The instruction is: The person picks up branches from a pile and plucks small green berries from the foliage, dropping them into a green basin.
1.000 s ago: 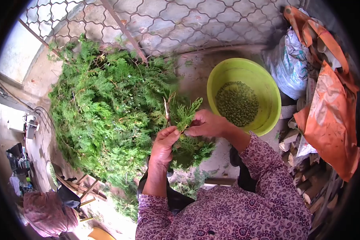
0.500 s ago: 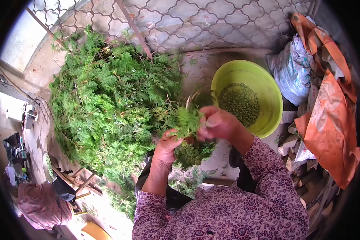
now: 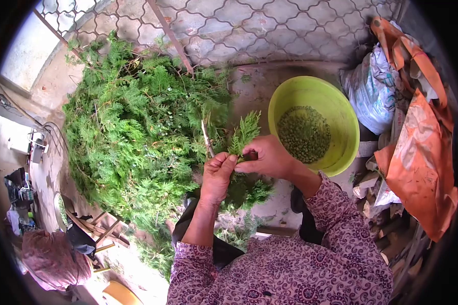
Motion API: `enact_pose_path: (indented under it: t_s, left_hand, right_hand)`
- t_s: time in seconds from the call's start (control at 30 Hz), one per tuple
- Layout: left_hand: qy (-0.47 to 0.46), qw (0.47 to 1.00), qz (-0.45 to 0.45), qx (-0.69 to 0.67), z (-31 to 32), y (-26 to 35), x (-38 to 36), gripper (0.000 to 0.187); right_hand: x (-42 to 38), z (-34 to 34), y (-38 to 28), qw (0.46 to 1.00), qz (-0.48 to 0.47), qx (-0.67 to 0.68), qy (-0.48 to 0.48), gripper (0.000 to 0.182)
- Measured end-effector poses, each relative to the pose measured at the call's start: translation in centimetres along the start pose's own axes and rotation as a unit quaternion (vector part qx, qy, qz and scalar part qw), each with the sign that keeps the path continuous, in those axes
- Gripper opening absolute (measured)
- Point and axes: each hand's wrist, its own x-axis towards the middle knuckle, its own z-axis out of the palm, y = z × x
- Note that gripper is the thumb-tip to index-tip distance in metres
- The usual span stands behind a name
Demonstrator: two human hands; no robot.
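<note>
My left hand (image 3: 217, 178) is closed, its thumb and fingers pinching a leafy evergreen branch. Upward from that grip stand a bare, pale-ended woody stem (image 3: 207, 138) and a feathery green sprig (image 3: 246, 131). More of the foliage hangs below the hands. My right hand (image 3: 270, 156) is at the base of the sprig, thumb and forefinger curled in on it; any small piece between the fingertips is too small to make out. Just beyond the right hand is a yellow-green plastic basin (image 3: 345, 114) with many small green cones or seeds (image 3: 304, 133) in its bottom.
A big heap of cut evergreen branches (image 3: 137, 127) covers the floor on the left. Metal lattice (image 3: 269, 30) runs along the back. On the right are a white woven sack (image 3: 371, 91), orange sheeting (image 3: 417, 162) and stacked wood (image 3: 399, 239). A covered bundle (image 3: 56, 259) stands lower left.
The foliage in my hands has turned, so a bare stem and an upright sprig now show. My right hand, blurred before, has shifted slightly and closed in beside the left fingertips.
</note>
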Motion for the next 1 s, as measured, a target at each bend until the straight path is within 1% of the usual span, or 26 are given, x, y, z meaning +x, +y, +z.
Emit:
enact_pose_path:
  t_s: [0.07,0.1,0.17,0.2,0.27,0.3,0.33,0.37,0.4,0.47,0.5,0.57,0.6,0.63,0.67,0.7,0.77,0.8,0.83,0.87,0.9,1.0]
  left_hand:
    - [-0.021,1.0,-0.018,0.003,-0.3,0.2,-0.1,0.012]
    - [-0.021,1.0,-0.018,0.004,-0.2,0.3,-0.1,0.012]
    - [-0.013,0.999,-0.031,-0.014,-0.1,0.5,-0.4,0.01]
    - [-0.013,0.999,-0.032,-0.013,-0.2,0.6,-0.6,0.01]
    - [-0.028,0.998,-0.028,-0.053,-0.3,0.7,-0.9,0.006]
    - [-0.028,0.998,-0.027,-0.053,-0.1,1.0,-1.0,0.006]
    - [-0.007,0.998,-0.023,-0.051,0.1,1.3,-1.3,0.005]
    - [0.016,0.998,-0.019,-0.05,0.2,1.5,-1.4,0.007]
    - [0.018,0.998,-0.017,-0.051,-0.1,1.4,-1.4,0.007]
    - [0.04,0.993,-0.023,-0.108,-0.9,1.0,-1.3,0.01]
    - [0.077,0.992,-0.014,-0.098,-0.4,1.2,-1.4,0.011]
    - [0.06,0.994,-0.004,-0.088,-0.3,1.6,-1.3,0.01]
    - [0.044,0.996,0.006,-0.079,-0.3,1.7,-1.3,0.01]
    - [0.045,0.996,0.005,-0.079,-0.4,1.7,-1.3,0.01]
    - [0.055,0.995,-0.002,-0.08,-0.4,1.7,-1.2,0.01]
    - [0.065,0.995,-0.009,-0.08,-0.5,1.6,-1.2,0.01]
    - [0.061,0.996,-0.005,-0.069,-0.6,1.5,-0.9,0.01]
    - [0.057,0.997,0.001,-0.057,-0.6,1.4,-0.7,0.01]
    - [0.055,0.997,0.001,-0.056,-0.5,1.2,-0.6,0.01]
    - [0.042,0.998,0.026,-0.029,-0.3,0.9,-0.5,0.011]
    - [0.029,0.998,0.051,-0.002,-0.3,0.7,-0.4,0.011]
    - [-0.003,0.997,0.067,0.037,-0.6,0.3,-0.4,0.012]
  right_hand:
    - [0.0,-0.2,-0.3,0.997,0.04,0.004,-0.067,0.029]
    - [0.1,0.0,-0.1,0.997,0.04,0.004,-0.066,0.029]
    - [0.0,0.3,0.3,0.995,0.011,0.063,-0.078,0.025]
    - [0.0,0.2,0.0,0.995,0.011,0.064,-0.078,0.025]
    - [0.1,-0.5,-0.8,0.969,0.113,0.176,-0.134,0.022]
    - [0.0,-0.6,-0.6,0.969,0.112,0.175,-0.134,0.022]
    - [-0.2,-0.7,-0.3,0.93,0.172,0.283,-0.157,0.019]
    - [-0.2,-0.8,0.0,0.876,0.23,0.385,-0.179,0.016]
    - [-0.3,-0.8,0.0,0.875,0.23,0.385,-0.182,0.016]
    - [-0.6,-0.9,-0.2,0.811,0.18,0.535,-0.152,0.013]
    - [-0.6,-1.1,-0.3,0.811,0.18,0.536,-0.152,0.013]
    - [-0.3,-1.9,-0.4,0.822,0.172,0.535,-0.089,0.018]
    - [-0.3,-2.2,0.1,0.822,0.172,0.535,-0.089,0.018]
    - [-0.4,-2.4,0.7,0.835,0.183,0.507,-0.105,0.016]
    - [-0.5,-2.5,1.2,0.848,0.194,0.479,-0.12,0.014]
    - [-0.5,-2.4,1.5,0.847,0.195,0.479,-0.12,0.014]
    - [-0.7,-2.3,1.7,0.895,0.239,0.357,-0.12,0.011]
    - [-0.7,-2.1,1.3,0.895,0.239,0.358,-0.119,0.011]
    - [-0.5,-1.8,0.5,0.914,0.238,0.305,-0.121,0.01]
    - [-0.4,-1.7,0.0,0.93,0.237,0.252,-0.123,0.01]
    - [-0.4,-1.7,0.0,0.93,0.236,0.253,-0.12,0.01]
    - [-0.5,-1.7,0.5,0.928,0.223,0.27,-0.125,0.01]
